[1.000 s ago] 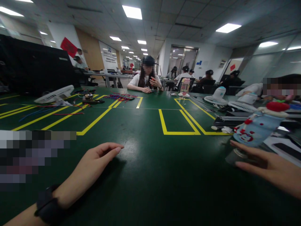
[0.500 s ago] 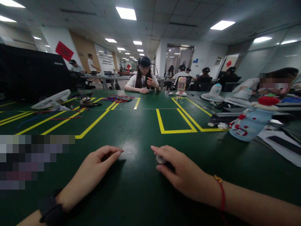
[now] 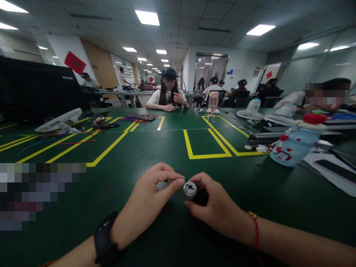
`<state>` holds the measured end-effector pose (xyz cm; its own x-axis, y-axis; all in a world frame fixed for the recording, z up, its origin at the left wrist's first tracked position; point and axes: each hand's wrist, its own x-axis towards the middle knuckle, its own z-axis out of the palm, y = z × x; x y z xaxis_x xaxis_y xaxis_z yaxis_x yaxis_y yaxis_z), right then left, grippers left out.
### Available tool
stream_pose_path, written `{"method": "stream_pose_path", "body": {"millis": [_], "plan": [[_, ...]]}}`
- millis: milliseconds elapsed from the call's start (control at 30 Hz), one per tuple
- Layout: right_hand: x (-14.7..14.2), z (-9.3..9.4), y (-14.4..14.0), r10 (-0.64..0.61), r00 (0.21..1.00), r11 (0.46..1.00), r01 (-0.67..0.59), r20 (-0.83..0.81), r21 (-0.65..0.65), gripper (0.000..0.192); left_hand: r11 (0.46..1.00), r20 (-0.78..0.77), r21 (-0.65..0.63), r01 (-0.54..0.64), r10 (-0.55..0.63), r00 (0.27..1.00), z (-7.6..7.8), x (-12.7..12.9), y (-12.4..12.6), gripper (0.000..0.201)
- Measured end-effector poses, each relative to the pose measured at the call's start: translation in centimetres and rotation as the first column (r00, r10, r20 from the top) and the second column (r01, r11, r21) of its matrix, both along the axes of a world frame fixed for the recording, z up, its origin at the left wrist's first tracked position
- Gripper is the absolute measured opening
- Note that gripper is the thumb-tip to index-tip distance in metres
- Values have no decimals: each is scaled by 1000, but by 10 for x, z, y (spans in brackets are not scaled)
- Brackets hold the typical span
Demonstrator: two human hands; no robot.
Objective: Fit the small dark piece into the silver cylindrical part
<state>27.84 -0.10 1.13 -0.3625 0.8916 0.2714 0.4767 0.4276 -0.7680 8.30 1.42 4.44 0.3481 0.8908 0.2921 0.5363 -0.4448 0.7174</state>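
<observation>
My right hand (image 3: 215, 205) grips a small silver and black cylinder (image 3: 190, 189) low over the green table (image 3: 167, 148), its round metal end facing me. My left hand (image 3: 150, 200), with a black watch on the wrist, sits just left of it, fingers curled and fingertips close to the cylinder's end; whether they touch it I cannot tell. A red cord circles my right wrist.
A pale blue bottle with a red cap (image 3: 294, 142) lies at the right near papers and a dark tray. White fans (image 3: 59, 120) (image 3: 251, 111) and coloured wires (image 3: 139, 118) lie farther back. A person (image 3: 168, 94) sits across the table; others work behind.
My right hand swept in from the right by the bottle, bringing the cylinder to the middle. My left hand lifted off the table and closed in on the cylinder.
</observation>
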Motion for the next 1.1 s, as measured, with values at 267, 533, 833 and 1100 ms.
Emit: {"method": "stream_pose_path", "body": {"millis": [267, 533, 833, 1100], "plan": [[5, -7, -5, -33, 993, 993, 19, 117, 117, 56, 994, -306, 16, 104, -95, 947, -35, -6, 1, 16], [110, -7, -5, -399, 867, 917, 371, 299, 148, 45, 997, -161, -77, -5, -8, 987, -29, -57, 7, 31], [226, -9, -24, -772, 440, 625, 656, 459, 424, 60, 949, -84, -260, -179, 163, 983, -40, -95, 6, 44], [47, 4, -9, -242, 770, 901, -47, 591, 431, 48, 965, -112, -240, -107, 82, 990, -34, -82, 6, 38]]}}
